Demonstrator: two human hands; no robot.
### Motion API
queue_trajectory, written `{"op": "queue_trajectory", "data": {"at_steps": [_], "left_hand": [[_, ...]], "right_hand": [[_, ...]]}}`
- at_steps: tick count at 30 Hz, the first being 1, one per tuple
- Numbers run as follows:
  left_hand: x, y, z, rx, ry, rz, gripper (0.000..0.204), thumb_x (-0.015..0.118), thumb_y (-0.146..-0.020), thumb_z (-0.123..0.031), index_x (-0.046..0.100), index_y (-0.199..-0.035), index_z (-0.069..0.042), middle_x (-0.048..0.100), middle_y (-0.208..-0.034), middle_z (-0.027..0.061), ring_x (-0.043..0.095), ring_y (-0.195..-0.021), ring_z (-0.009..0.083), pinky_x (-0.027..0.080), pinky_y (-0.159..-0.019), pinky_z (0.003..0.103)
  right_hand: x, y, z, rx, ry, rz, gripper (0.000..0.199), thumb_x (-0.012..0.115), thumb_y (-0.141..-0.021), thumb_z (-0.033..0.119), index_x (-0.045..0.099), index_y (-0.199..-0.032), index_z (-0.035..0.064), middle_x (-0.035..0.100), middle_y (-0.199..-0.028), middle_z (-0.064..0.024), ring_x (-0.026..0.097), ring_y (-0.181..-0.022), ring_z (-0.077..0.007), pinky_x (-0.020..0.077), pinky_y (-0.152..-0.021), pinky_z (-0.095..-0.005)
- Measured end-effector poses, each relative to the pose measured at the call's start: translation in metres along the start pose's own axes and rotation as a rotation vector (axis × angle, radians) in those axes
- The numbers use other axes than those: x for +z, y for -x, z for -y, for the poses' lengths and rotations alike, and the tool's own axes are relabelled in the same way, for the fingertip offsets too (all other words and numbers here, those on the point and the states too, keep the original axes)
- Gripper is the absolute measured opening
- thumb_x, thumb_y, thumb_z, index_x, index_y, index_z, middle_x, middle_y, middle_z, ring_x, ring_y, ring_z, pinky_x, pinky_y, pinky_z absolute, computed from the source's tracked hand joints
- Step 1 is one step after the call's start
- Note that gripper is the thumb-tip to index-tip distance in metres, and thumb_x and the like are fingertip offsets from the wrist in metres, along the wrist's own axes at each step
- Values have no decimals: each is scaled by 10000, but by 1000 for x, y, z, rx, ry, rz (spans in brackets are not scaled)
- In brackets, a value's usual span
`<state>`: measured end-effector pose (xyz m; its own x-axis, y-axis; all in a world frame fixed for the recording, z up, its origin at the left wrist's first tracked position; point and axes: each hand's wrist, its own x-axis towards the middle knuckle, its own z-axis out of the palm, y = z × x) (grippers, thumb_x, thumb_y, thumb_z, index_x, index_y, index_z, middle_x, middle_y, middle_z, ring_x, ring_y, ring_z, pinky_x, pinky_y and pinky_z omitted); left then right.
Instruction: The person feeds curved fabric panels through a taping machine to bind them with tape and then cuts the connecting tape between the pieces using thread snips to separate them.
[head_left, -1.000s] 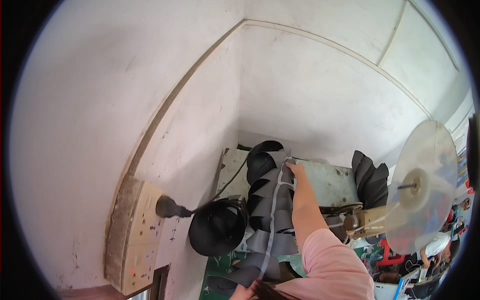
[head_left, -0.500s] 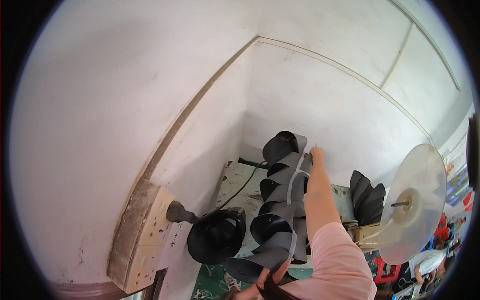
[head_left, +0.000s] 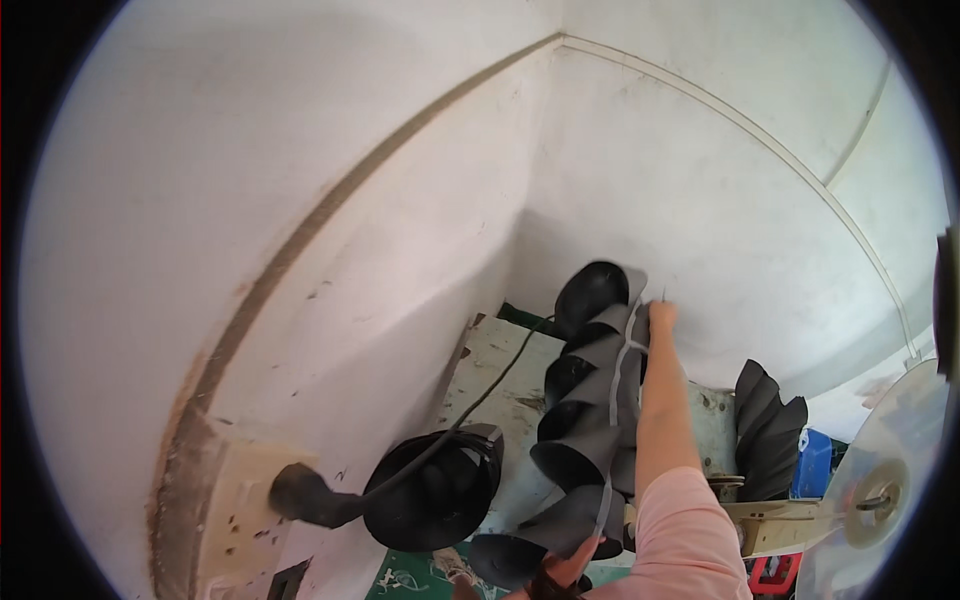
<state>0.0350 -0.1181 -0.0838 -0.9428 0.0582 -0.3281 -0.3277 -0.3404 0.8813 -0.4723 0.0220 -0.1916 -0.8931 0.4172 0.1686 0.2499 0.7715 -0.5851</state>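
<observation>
A long bundle of curved, dark grey-black sheets (head_left: 585, 440), nested like scoops, lies on a worn table. A pale strap (head_left: 615, 395) runs lengthwise over it and branches sideways near the far end. My right hand (head_left: 661, 315), at the end of a stretched arm, is closed at the bundle's far right side; its fingertips are hidden. Down at the near end, my left hand (head_left: 575, 562) is bent against the lowest sheets and appears closed on them. Dark strands of hair cover part of that hand.
Another black curved stack (head_left: 435, 490) stands left, beneath a dark cable (head_left: 480, 400) plugged into a wall socket box (head_left: 240, 510). More grey sheets (head_left: 768, 430) stand right, near a translucent disc (head_left: 880, 500) on a spindle. White walls (head_left: 700, 220) close in behind and left.
The view has shifted, so the disc slides toward the right rim and the socket box moves left and lower. Both hands keep their places at the bundle's ends.
</observation>
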Motion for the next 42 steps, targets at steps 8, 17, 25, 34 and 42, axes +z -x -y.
{"op": "queue_trajectory", "data": {"at_steps": [8, 17, 25, 34, 42], "left_hand": [[14, -24, -104, -23, -49, -103, 272, 479, -832, -257, 569, -905, -11, 570, -831, 27, 511, -765, 118, 397, -706, 226], [8, 76, -141, 317, -60, 17, 245, 417, -857, -181, 543, -967, -2, 557, -903, 53, 494, -848, 139, 370, -777, 252], [-37, 271, -152, 429, -127, -66, 227, 444, -835, -159, 501, -971, 13, 520, -900, 84, 485, -830, 177, 384, -728, 282], [-93, 448, -68, 193, 33, -584, 276, 481, -799, -164, 475, -996, 29, 497, -946, 62, 454, -862, 147, 361, -772, 259], [-140, 435, 8, -165, 432, -753, 292, 555, -747, -211, 499, -958, -18, 533, -902, 63, 507, -823, 156, 411, -696, 282]], "right_hand": [[-174, -55, 154, 106, -148, -310, 241, 511, -634, 198, 601, -736, -1, 585, -802, -202, 562, -779, -353, 450, -665, -406], [-326, 45, 285, 36, -82, -527, 176, 546, -643, 202, 617, -739, 73, 609, -799, -118, 598, -753, -268, 478, -621, -346], [-442, 215, 353, -194, -32, -586, 164, 551, -666, 218, 625, -740, 91, 614, -811, -84, 601, -767, -231, 471, -587, -309], [-350, 395, 201, -360, 326, 171, 274, 426, -757, 172, 582, -936, 36, 548, -996, -176, 527, -935, -306, 429, -764, -394], [-348, 645, 110, -776, -533, 658, 109, 511, -740, 129, 531, -720, 23, 549, -686, -155, 539, -648, -317, 432, -564, -354]]}}
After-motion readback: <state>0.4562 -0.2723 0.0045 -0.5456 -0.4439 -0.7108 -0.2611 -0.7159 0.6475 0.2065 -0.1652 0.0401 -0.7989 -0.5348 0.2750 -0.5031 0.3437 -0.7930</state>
